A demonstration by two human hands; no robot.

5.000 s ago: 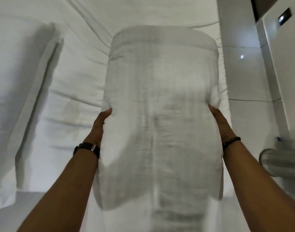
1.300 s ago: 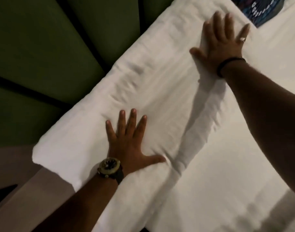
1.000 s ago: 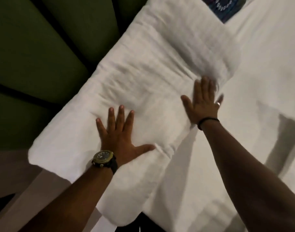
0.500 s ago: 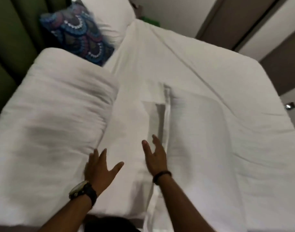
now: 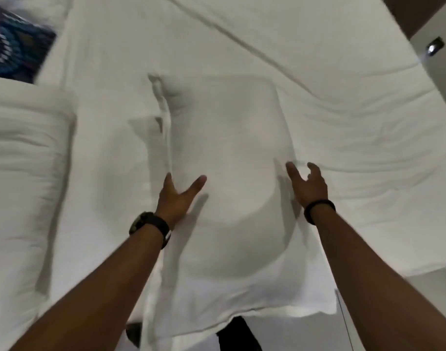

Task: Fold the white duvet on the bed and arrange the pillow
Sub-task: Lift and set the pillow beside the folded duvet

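Along the left edge of the bed: folded white duvet [image 5: 27, 178], a thick ridged bundle lying lengthwise on the bed sheet [image 5: 356, 117], blurred by camera motion. At the far left corner, just beyond the duvet's far end: patterned cushion [image 5: 11, 51], dark blue with purple and white scallop markings, only partly in frame.

Centre of the bed, toward the near edge: white pillow [image 5: 224, 148], lying flat with a flanged border; its left flange stands up in a crumpled ridge, and its near end overhangs the bed's near edge. A bare strip of sheet separates it from the duvet.

At the pillow's left side: left hand [image 5: 177, 198], fingers straight and thumb spread, laid against the pillow's left flank with the thumb on its top surface; relaxed, gripping nothing that can be seen. A dark wristwatch [image 5: 149, 226] sits on that wrist.

At the pillow's right side: right hand [image 5: 309, 183], fingers loosely curved and apart, at or just above the pillow's right edge; whether it touches cannot be told, and nothing is grasped. A black wristband [image 5: 319, 207] circles that wrist.

Right half of the bed: sheet with long diagonal creases and shallow wrinkles, running out to the right edge. Beyond the far right corner: dark wall panel with a small lit switch plate [image 5: 433, 49].
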